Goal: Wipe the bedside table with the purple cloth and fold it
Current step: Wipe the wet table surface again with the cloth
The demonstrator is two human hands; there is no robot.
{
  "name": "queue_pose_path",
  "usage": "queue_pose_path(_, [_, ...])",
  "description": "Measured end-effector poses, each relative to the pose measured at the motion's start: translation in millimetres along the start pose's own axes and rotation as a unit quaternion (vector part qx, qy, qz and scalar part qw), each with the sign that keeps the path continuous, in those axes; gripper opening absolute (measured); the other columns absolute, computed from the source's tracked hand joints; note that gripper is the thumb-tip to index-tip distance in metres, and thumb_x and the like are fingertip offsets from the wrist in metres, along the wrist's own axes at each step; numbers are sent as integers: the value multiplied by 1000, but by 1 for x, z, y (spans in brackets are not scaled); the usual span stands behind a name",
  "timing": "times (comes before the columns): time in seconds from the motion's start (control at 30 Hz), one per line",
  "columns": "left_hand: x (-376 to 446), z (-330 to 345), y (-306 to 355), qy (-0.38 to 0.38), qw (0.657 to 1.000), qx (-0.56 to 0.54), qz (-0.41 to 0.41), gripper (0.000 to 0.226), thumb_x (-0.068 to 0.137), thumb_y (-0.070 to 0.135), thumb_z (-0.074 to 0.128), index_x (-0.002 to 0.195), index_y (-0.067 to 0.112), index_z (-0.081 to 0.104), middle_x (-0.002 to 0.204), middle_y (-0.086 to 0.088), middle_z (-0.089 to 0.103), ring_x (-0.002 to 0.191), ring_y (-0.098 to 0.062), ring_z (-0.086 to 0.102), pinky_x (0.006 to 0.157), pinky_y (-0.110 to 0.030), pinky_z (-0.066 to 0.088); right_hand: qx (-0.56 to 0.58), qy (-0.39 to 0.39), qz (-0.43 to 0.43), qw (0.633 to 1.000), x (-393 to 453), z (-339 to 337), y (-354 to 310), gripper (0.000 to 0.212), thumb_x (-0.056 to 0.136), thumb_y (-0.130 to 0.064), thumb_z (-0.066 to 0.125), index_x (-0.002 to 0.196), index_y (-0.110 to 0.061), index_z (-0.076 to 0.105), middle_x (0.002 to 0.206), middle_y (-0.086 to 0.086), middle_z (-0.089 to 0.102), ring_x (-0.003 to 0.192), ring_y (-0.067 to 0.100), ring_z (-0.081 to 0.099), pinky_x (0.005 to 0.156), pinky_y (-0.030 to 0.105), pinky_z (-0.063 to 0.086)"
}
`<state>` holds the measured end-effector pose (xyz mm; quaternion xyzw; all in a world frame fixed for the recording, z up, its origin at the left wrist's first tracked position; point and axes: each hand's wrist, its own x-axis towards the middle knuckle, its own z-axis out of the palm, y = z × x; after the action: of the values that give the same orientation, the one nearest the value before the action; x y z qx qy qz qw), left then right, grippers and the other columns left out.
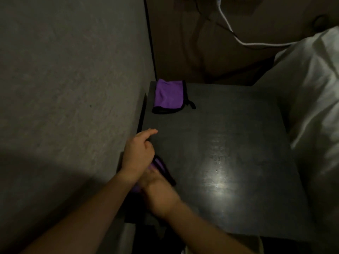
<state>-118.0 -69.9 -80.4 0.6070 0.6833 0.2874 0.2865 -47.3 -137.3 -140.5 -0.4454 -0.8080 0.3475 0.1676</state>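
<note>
While both forearms reach in from the near edge and cross at the table's (229, 143) near-left corner, the left hand (138, 153) lies over the right hand (157, 182), its fingers (151, 132) stretched forward and together. A purple cloth (161, 166) shows between the hands; whether the blurred right fingers grip it I cannot tell. Another folded purple cloth (168, 96) lies at the far-left corner. Wall (64, 88) hems the left edge, bedding (315, 107) the right; the middle is bare.

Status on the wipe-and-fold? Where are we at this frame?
Looks done: one purple cloth lies folded at the bedside table's far left corner. In hand: a second purple cloth sits under both hands, left hand and right hand, at the near left edge; blur hides whether they're wiping or folding. Left: finishing that cloth.
</note>
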Motion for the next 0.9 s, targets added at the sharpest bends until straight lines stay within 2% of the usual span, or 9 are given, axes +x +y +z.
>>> queue_pose_path(0.07, [1, 2, -3, -12, 1000, -1, -6, 49, 79, -14, 37, 115, 6, 63, 127, -12, 60, 117, -24, 57, 101, -26, 41, -1, -47, -38, 998, -24, 10, -9, 48, 75, -14, 42, 120, -3, 54, 132, 15, 50, 128, 28, 35, 111, 37, 17])
queue_pose_path(0.13, [0, 5, -3, -22, 1000, 4, -1, 49, 78, -15, 37, 114, 5, 63, 127, -13, 60, 118, -23, 57, 101, -26, 40, -41, -51, -101, 993, -43, 17, -7, 39, 80, -19, 39, 107, -17, 66, 125, 1, 59, 124, 19, 44, 107, 32, 30])
queue_pose_path(0.23, [0, 8, 0, -30, 999, 7, 7, 49, 77, -17, 37, 113, 3, 63, 126, -15, 60, 118, -24, 57, 101, -23, 38, -112, -63, -80, 989, -60, 7, -1, 43, 87, -30, 27, 94, -36, 69, 112, -18, 64, 111, 4, 55, 90, 23, 48])
queue_pose_path(0.37, [8, 11, 4, -14, 1000, -6, -20, 48, 77, -15, 38, 113, 3, 63, 121, -16, 63, 107, -31, 62, 95, -31, 45, -90, -56, -117, 987, -81, -21, 40, 43, 74, -15, 56, 117, -12, 56, 129, 8, 55, 123, 23, 46, 103, 46, 32])
queue_pose_path(0.5, [8, 13, 0, -14, 999, -12, -36, 48, 78, -13, 37, 114, 5, 63, 121, -16, 63, 102, -36, 63, 92, -38, 48, -138, -19, 8, 990, -86, -85, 91, 41, 93, -33, 35, 124, -10, 50, 133, 9, 49, 127, 21, 37, 110, 29, 21])
queue_pose_path(0.6, [3, 16, -1, -31, 999, 4, -34, 47, 80, -12, 37, 115, 6, 62, 126, -13, 61, 114, -27, 59, 99, -28, 42, -157, 38, 101, 982, -82, -122, 123, 57, 95, -44, 23, 121, -3, 54, 128, 18, 53, 122, 31, 46, 109, 23, 14])
queue_pose_path(0.7, [-1, 18, 2, -41, 999, 11, -28, 47, 80, -12, 37, 116, 6, 62, 128, -11, 59, 121, -19, 54, 100, -15, 33, -185, 122, 183, 958, -71, -146, 150, 53, 88, -38, 37, 120, 1, 54, 128, 23, 52, 119, 42, 47, 107, 32, 24])
queue_pose_path(0.77, [-1, 19, 3, -42, 999, 13, -26, 47, 81, -12, 38, 116, 8, 62, 129, -10, 59, 122, -19, 54, 101, -16, 33, -197, 156, 229, 940, -55, -157, 157, 48, 90, -30, 43, 128, -1, 46, 138, 22, 41, 129, 38, 35, 109, 41, 23])
queue_pose_path(0.9, [1, 20, 5, -31, 999, 18, -20, 47, 80, -11, 38, 116, 7, 63, 126, -10, 61, 117, -21, 57, 101, -22, 38, -207, 156, 282, 924, -32, -149, 145, 48, 94, -23, 42, 137, -5, 32, 149, 18, 23, 138, 32, 18, 111, 42, 16])
